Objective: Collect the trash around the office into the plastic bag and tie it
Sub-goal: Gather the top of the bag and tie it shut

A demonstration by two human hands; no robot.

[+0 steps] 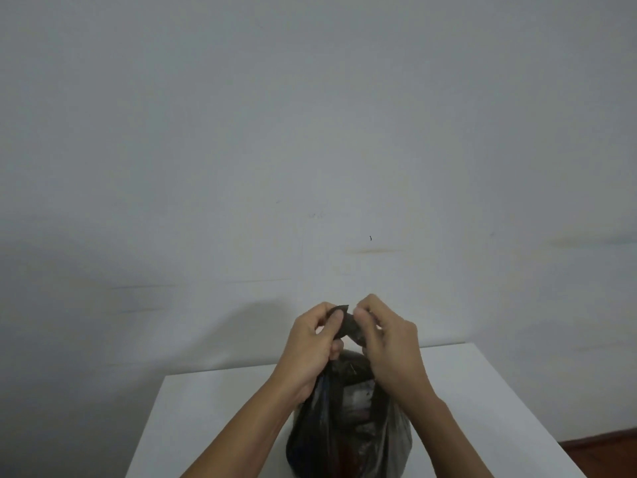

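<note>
Plastic bag (348,432), dark and bulging, stands on our white worktop (193,415) against the bare wall (310,132). Our left hand (312,350) has its fingers (332,327) clamped on one gathered ear of the bag; our right hand (387,343) pinches the other, touching it above the mouth. We judge collecting finished and tying underway. Next we should cross the ears and pull snug.
</note>
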